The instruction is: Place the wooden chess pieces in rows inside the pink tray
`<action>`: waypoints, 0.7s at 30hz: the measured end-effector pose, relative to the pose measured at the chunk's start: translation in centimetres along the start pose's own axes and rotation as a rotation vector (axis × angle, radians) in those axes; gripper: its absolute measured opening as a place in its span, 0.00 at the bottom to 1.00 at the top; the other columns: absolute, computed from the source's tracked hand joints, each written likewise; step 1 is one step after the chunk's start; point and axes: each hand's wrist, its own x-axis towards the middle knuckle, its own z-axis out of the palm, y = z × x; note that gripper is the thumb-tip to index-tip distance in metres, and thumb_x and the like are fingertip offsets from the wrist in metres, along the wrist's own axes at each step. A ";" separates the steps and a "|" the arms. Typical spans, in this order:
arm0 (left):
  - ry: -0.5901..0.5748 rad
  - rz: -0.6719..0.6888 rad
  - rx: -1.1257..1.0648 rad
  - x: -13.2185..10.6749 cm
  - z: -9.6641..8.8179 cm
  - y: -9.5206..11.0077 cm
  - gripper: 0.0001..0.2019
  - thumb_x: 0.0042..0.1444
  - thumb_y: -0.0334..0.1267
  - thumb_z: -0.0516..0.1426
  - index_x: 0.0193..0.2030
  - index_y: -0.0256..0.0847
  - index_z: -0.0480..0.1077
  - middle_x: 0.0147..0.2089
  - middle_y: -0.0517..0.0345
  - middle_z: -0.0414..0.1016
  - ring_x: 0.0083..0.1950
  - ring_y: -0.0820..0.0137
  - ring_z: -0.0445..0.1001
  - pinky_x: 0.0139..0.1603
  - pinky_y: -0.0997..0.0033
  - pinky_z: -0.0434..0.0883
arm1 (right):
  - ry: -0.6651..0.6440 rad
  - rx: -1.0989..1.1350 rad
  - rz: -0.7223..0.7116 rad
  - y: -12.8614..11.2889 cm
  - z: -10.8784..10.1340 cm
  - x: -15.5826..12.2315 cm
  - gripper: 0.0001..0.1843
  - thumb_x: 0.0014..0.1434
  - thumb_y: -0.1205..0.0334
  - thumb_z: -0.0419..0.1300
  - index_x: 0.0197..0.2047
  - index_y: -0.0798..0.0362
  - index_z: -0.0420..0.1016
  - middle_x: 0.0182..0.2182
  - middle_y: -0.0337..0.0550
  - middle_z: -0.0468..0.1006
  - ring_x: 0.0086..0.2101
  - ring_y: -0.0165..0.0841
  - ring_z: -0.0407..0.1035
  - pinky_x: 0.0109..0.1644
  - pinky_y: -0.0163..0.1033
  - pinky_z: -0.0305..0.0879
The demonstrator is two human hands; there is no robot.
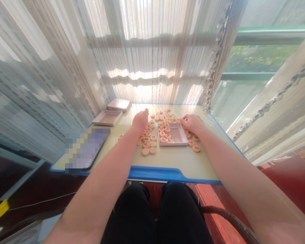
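Round wooden Chinese chess pieces (146, 139) with red or dark characters lie left of, behind and right of a shallow open box (180, 133). Inside the box, red-marked pieces (162, 134) stand in two columns along its left side. My left hand (141, 120) hovers by the left-hand pieces, its fingers curled closed with the thumb uppermost; what they hold, if anything, is hidden. Just behind the box's far right corner, my right hand (193, 122) has bent fingers, their tips closed at a chess piece (178, 120) at the edge of the back group.
The cream table (167, 161) has a blue rim. At its back left are a shallow box part (108, 117) and another flat box (119, 104). A dark-edged flat object (96, 147), partly pixelated, lies at the left. Curtains (155, 61) hang close behind.
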 end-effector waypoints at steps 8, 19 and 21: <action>-0.136 0.197 0.352 -1.9 -0.4 1.0 0.17 0.52 0.31 0.52 0.48 0.44 0.71 0.49 0.51 0.71 0.43 0.64 0.72 0.40 0.67 0.69 | 0.026 0.004 0.020 -0.2 0.1 -0.2 0.26 0.58 0.43 0.46 0.46 0.49 0.77 0.48 0.53 0.74 0.51 0.50 0.63 0.52 0.51 0.58; -0.161 0.169 0.470 -1.2 0.0 0.1 0.18 0.56 0.35 0.50 0.52 0.39 0.70 0.48 0.45 0.72 0.48 0.59 0.72 0.47 0.62 0.69 | 0.028 0.008 0.013 -0.3 0.1 -0.2 0.25 0.59 0.45 0.47 0.46 0.50 0.76 0.48 0.54 0.73 0.51 0.50 0.63 0.52 0.51 0.58; -0.150 0.187 0.442 -1.2 0.0 0.1 0.17 0.55 0.35 0.51 0.51 0.39 0.71 0.48 0.46 0.72 0.46 0.60 0.72 0.47 0.63 0.69 | 0.026 0.012 0.011 -0.3 0.0 -0.3 0.26 0.59 0.44 0.46 0.46 0.50 0.76 0.48 0.54 0.73 0.51 0.50 0.63 0.52 0.51 0.59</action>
